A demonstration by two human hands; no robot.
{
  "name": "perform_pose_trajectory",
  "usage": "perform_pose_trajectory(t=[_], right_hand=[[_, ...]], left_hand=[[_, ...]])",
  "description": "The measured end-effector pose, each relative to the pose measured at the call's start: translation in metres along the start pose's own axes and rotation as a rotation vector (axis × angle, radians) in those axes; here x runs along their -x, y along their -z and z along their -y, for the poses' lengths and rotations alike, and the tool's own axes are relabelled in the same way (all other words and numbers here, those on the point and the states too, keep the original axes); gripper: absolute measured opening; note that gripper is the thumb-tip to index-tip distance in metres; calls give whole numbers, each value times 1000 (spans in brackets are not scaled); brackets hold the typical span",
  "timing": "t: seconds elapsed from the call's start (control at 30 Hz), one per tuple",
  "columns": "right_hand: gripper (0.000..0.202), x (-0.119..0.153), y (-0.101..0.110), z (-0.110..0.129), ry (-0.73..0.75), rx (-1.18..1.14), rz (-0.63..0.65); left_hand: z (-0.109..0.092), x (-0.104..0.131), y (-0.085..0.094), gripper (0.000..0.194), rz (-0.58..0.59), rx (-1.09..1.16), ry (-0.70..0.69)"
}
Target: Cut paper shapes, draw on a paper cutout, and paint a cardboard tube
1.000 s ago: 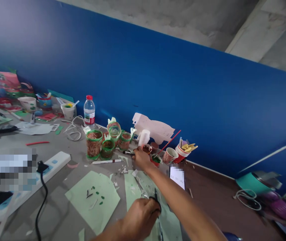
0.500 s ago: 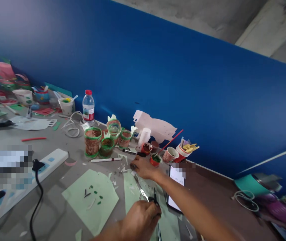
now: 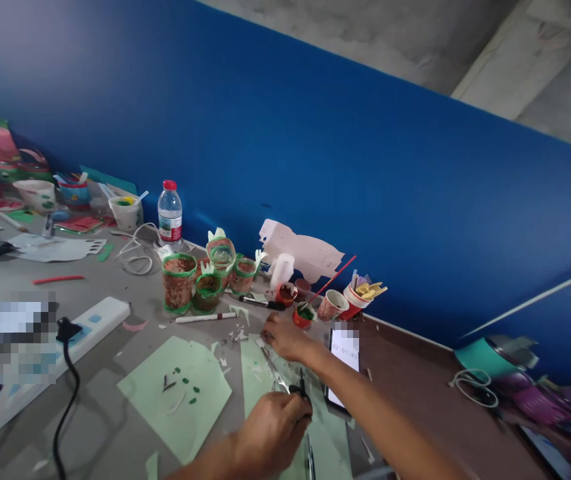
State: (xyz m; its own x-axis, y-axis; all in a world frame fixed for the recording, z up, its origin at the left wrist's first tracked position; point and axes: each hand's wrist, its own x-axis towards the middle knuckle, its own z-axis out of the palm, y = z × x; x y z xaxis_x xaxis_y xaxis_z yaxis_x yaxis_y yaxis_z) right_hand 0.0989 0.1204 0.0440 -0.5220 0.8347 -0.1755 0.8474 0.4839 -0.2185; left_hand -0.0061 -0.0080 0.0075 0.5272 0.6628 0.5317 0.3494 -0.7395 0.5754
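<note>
My left hand [image 3: 276, 427] is closed around the black handles of a pair of scissors [image 3: 279, 380], whose metal blades point away from me. Beyond the tips, my right hand [image 3: 288, 338] rests low over the table with its fingers curled together; what they pinch, if anything, is hidden. Beneath both hands lies a pale green paper sheet [image 3: 253, 380]. Left of it, another green sheet [image 3: 185, 413] carries small dark green pieces and thin dark strips. White paper scraps [image 3: 238, 333] are scattered near my right fingertips.
Brown-and-green decorated cups [image 3: 179, 287] stand behind, beside a water bottle [image 3: 170, 217]. A red paint pot [image 3: 304, 317] with a brush, a paper cup [image 3: 333, 305] and a phone [image 3: 341, 373] are near my right arm. A power strip [image 3: 100, 327] with a black cable lies left.
The view has turned slightly right, so the table things sit a little farther left. Both hands stay in nearly the same places, the left still holding the scissors.
</note>
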Motion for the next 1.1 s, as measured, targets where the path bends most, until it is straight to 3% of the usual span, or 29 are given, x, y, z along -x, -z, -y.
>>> perform_pose_trajectory(t=[0.2,0.4,0.5,0.57,0.7,0.77,0.9,1.0,1.1], right_hand=[[16,6,11,0,-48,-207,-141],[13,60,16,2,-63,-525,-231],[14,88,7,4,-89,-657,-277],[14,100,0,6,-122,-727,-329],[14,110,-10,10,-148,-833,-392],[15,114,-13,10,-158,-868,-428],[15,130,-19,8,-248,-749,-554],[11,144,-23,11,-220,-514,-477],[19,151,-24,19,-201,-331,-374]], left_hand=[[1,0,0,17,-54,148,111],[11,-9,3,27,-453,418,450],[18,-13,4,36,-551,545,561],[22,-13,4,35,-514,552,552],[25,-12,3,22,-320,598,545],[25,-12,3,18,-311,614,554],[23,-17,8,21,-439,675,606],[22,-20,9,25,-533,730,606],[22,-19,8,23,-522,754,595]])
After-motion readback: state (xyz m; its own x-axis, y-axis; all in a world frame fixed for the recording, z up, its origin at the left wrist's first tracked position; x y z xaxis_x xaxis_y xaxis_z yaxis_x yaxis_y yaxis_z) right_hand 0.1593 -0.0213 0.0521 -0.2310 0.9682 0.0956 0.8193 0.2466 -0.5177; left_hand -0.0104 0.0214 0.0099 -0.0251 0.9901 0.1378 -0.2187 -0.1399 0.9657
